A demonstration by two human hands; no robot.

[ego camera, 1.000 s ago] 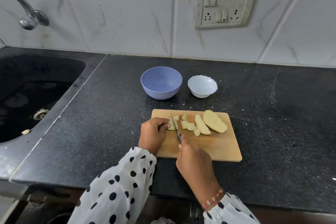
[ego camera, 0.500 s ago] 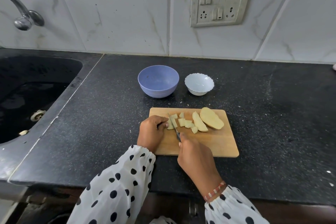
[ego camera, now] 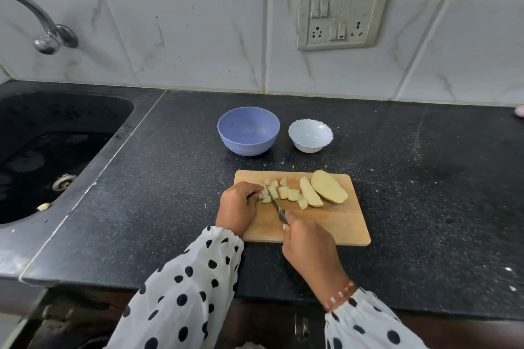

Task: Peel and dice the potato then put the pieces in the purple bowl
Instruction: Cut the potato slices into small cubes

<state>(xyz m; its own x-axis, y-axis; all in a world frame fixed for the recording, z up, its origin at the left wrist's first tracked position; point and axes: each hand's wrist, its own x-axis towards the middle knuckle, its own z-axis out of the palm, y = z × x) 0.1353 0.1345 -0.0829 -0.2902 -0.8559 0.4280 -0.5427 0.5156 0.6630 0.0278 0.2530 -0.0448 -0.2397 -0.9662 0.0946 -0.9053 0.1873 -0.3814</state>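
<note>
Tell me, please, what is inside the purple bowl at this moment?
The purple bowl holds no potato; only a few tiny dark specks show on its inner wall. The near inner side is hidden by its rim. The diced pieces lie on the cutting board.

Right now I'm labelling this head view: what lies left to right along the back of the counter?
Tap → sink → purple bowl → white bowl → wall socket

Surface: black speckled stone countertop point(ego camera: 411, 178) | Directly on it: rectangular wooden cutting board point(ego camera: 334, 224), near front edge | round purple plastic bowl point(ego camera: 248, 131) behind board | small white scalloped bowl point(ego camera: 310, 135) just beside, right.
</note>
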